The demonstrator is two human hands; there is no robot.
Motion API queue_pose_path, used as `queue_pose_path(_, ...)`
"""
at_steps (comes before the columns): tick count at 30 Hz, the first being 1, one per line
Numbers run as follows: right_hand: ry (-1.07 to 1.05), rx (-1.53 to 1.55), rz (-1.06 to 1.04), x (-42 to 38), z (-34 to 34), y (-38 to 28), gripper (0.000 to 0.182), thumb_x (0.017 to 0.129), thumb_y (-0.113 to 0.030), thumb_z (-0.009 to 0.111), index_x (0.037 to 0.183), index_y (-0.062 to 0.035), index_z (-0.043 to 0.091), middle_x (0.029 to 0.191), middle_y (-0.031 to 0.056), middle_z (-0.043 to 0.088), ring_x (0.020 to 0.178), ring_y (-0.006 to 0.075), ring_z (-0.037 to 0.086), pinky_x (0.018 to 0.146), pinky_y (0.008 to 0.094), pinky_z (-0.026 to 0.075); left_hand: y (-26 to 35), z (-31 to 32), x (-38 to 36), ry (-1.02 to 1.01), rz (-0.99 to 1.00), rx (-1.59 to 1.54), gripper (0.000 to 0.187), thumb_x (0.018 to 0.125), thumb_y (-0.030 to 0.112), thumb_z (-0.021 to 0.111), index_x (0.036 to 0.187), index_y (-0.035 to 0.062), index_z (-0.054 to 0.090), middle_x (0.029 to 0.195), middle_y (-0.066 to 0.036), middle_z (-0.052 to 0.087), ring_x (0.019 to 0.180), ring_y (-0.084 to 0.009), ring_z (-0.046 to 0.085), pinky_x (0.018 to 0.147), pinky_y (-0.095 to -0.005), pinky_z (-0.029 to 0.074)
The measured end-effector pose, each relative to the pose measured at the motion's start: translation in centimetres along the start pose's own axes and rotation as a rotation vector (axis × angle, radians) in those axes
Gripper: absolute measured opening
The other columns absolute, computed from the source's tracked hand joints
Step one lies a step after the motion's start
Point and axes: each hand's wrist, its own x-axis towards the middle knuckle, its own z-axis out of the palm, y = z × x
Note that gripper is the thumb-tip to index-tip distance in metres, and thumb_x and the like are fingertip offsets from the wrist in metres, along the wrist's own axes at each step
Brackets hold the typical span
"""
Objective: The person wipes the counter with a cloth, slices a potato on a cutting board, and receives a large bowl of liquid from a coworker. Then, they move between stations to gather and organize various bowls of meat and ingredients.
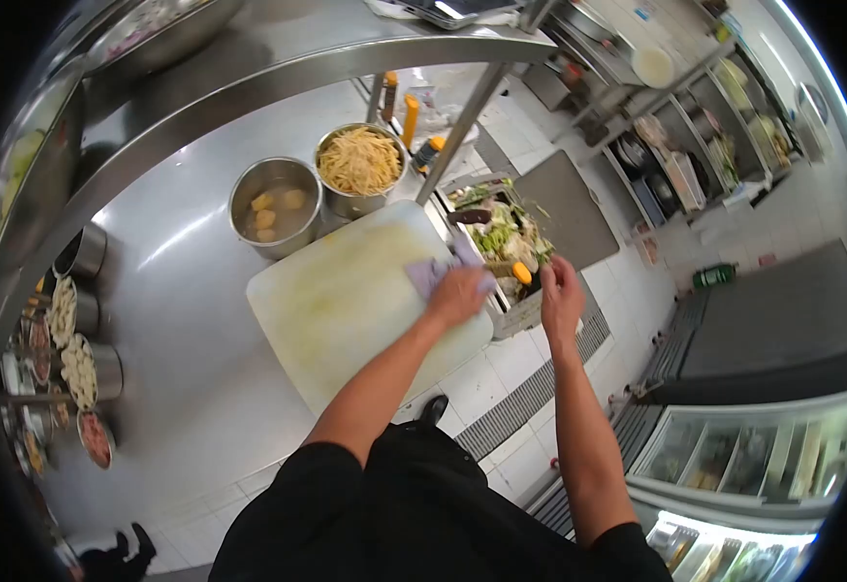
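Note:
My left hand (457, 297) presses down on a lilac cloth (427, 275) at the right edge of a large white cutting board (336, 301). The hand is slightly blurred and its fingers are bent over the cloth. My right hand (562, 299) hangs by the near side of a metal bin of vegetable scraps (503, 231), its fingers drawn together; whatever may be between them is hidden. Close to both hands lies a tool with a yellow handle end (520, 273). Farther up, a dark brown handle (470, 216) rests across the bin's edge.
Behind the board stand a pot of peeled potatoes in water (276, 206) and a pot of cut yellow strips (358, 163). A steel shelf (307, 68) crosses overhead on posts. Metal containers (103, 373) line the left. An open glass-topped cooler (753, 446) is at right.

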Motion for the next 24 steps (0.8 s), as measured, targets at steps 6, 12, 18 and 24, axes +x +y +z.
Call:
queue_pose_path(6, -0.795, -0.356, -0.162, 16.5, 16.0, 4.1, 0.060, 0.091, -0.046, 0.062, 0.126, 0.0031, 0.061, 0.085, 0.0115, 0.074, 0.070, 0.0204, 0.071, 0.070, 0.0348, 0.055, 5.0, -5.3, -13.0, -0.084, -0.076, 0.180, 0.037, 0.076, 0.024, 0.077, 0.108, 0.0091, 0.066, 0.101, -0.012, 0.066, 0.099, -0.0328, 0.062, 0.092, -0.0481, 0.045)
queue_pose_path(12, -0.846, -0.020, -0.180, 18.2, 16.6, -3.4, 0.067, 0.091, -0.061, 0.060, 0.120, -0.0006, 0.066, 0.109, 0.0185, 0.071, 0.105, 0.0300, 0.068, 0.090, 0.0459, 0.053, 7.2, -13.7, -23.9, 0.185, -0.542, 0.557, 0.039, 0.075, 0.016, 0.078, 0.111, 0.0079, 0.066, 0.105, -0.014, 0.067, 0.103, -0.0360, 0.062, 0.094, -0.0474, 0.046)
queue_pose_path(18, -1.273, -0.826, -0.620, 10.7, 9.0, 4.0, 0.047, 0.085, -0.042, 0.061, 0.093, 0.0034, 0.073, 0.097, 0.0279, 0.071, 0.094, 0.0411, 0.069, 0.083, 0.0474, 0.055, 6.1, -12.3, -25.8, 0.690, -0.801, 0.863, 0.041, 0.091, 0.017, 0.065, 0.128, 0.0013, 0.058, 0.130, -0.021, 0.055, 0.120, -0.0409, 0.052, 0.102, -0.0489, 0.042)
queue_pose_path(24, -1.017, -0.410, -0.296, 7.4, -7.2, 7.4, 0.040, 0.084, -0.035, 0.068, 0.102, 0.0007, 0.071, 0.089, 0.0276, 0.069, 0.088, 0.0441, 0.068, 0.080, 0.0510, 0.052, 8.2, -15.4, -32.5, 0.661, -1.041, 0.911, 0.038, 0.092, 0.020, 0.065, 0.123, 0.0004, 0.058, 0.113, -0.023, 0.059, 0.107, -0.0420, 0.057, 0.092, -0.0473, 0.048)
